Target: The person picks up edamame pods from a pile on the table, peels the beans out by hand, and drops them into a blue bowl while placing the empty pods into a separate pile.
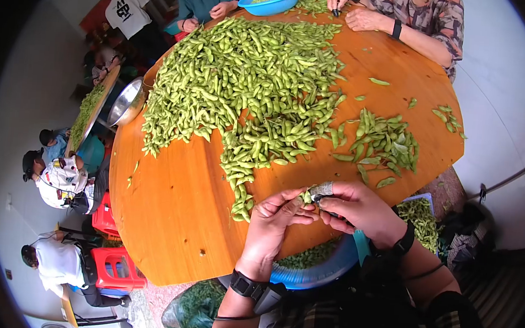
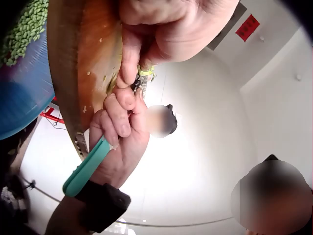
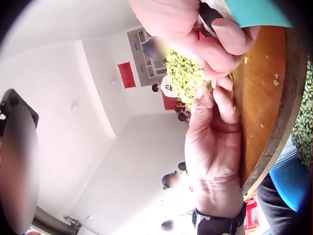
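At the near table edge, my left hand (image 1: 273, 220) pinches a green bean pod (image 1: 307, 197) between thumb and fingers. Close against it, my right hand (image 1: 360, 212) grips a slim tool with a teal handle (image 2: 88, 169), which sticks out below the curled fingers. Grey wrapping (image 1: 322, 190) shows around a digit of the right hand, beside a black piece (image 1: 318, 198). The tool's working end is hidden between the hands. Under them, a blue basin (image 1: 321, 284) holds shelled green beans (image 2: 24, 32).
A large heap of pods (image 1: 244, 82) covers much of the wooden table (image 1: 166, 218), with a smaller pile (image 1: 384, 143) to the right. Two people sit across, near a blue bowl (image 1: 269, 0). A metal bowl (image 1: 127, 102) is at the left edge; a pod-filled container (image 1: 419, 222) stands lower right.
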`<state>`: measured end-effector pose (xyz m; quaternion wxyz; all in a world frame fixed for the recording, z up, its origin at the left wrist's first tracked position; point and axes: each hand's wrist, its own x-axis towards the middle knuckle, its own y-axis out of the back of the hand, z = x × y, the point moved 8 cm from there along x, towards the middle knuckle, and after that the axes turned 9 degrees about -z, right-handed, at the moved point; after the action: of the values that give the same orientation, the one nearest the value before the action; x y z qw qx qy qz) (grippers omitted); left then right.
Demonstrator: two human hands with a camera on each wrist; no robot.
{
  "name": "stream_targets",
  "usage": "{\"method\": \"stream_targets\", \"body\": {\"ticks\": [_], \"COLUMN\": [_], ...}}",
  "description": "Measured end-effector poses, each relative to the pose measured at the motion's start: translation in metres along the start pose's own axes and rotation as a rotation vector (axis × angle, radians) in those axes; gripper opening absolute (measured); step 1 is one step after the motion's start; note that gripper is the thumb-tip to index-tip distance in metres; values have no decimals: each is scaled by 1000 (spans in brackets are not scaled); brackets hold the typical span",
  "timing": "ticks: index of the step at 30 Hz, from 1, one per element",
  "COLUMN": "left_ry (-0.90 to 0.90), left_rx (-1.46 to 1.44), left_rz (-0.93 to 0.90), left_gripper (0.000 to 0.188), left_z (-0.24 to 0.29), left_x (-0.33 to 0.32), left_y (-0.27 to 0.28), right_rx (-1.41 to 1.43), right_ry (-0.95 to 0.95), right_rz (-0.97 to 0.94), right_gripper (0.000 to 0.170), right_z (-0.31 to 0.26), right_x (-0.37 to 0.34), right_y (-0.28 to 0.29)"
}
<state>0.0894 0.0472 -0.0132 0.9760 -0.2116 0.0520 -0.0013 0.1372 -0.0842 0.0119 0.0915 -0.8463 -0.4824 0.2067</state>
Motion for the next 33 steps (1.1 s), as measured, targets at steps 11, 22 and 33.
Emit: {"method": "stream_targets", "body": {"ticks": [11, 22, 33], "left_ry": [16, -31, -3], "left_rx": [413, 248, 478], "left_rz": [79, 17, 50], "left_gripper": [10, 26, 18], "left_z": [-2, -1, -7], "left_x": [-4, -1, -1], "left_y": [-5, -3, 3], "right_rx": [-148, -102, -199], "right_ry": [196, 201, 212], "right_rz": [132, 174, 203], "right_gripper": [12, 11, 9], "right_z": [19, 19, 21], "right_x": [0, 2, -2], "right_y": [-9, -8, -12]}}
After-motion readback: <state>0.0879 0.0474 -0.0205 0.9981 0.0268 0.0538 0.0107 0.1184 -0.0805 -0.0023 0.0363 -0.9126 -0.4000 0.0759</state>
